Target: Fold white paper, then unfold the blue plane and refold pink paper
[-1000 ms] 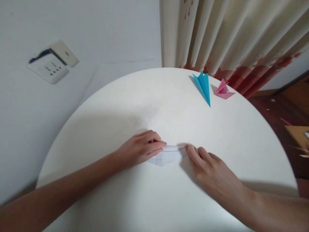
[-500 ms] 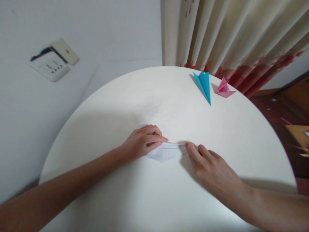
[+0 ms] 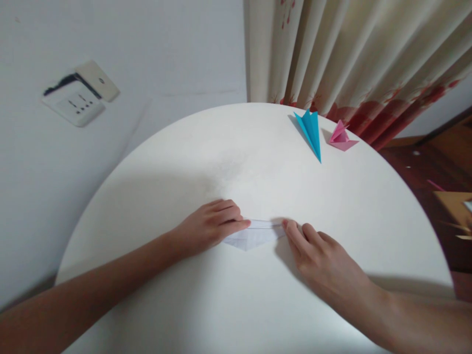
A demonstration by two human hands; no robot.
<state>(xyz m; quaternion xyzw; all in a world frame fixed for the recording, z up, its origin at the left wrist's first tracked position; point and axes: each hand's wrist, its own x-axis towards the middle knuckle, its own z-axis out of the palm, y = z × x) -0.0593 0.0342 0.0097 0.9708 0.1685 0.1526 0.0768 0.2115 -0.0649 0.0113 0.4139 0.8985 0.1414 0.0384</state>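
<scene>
Your left hand (image 3: 208,223) has just shifted its touch on the white paper (image 3: 246,241): half a second ago a straight finger reached further along the upper edge, and now the fingers are curled in, with one tip resting on the fold. The paper has hardly moved on the table (image 3: 236,300), which I take to mean the fold stays lined up while your left fingers change place. Your right hand (image 3: 313,250) has stayed put, its fingers narrow and pinched on the paper's right end. Your left fingers are narrow too and seem to hold the left end, though the hand hides part of it.

The paper lies between your hands, well in from the table's far edge, its long side turned that way and its blunt point toward you. Near the far right edge lies a blue paper plane (image 3: 312,135), nose toward you, with a pink folded paper (image 3: 342,141) beside it, not touching. As for containers, the only candidate is a tan thing (image 3: 448,201) past the right edge, cut off by the view; I cannot tell whether it is a box
</scene>
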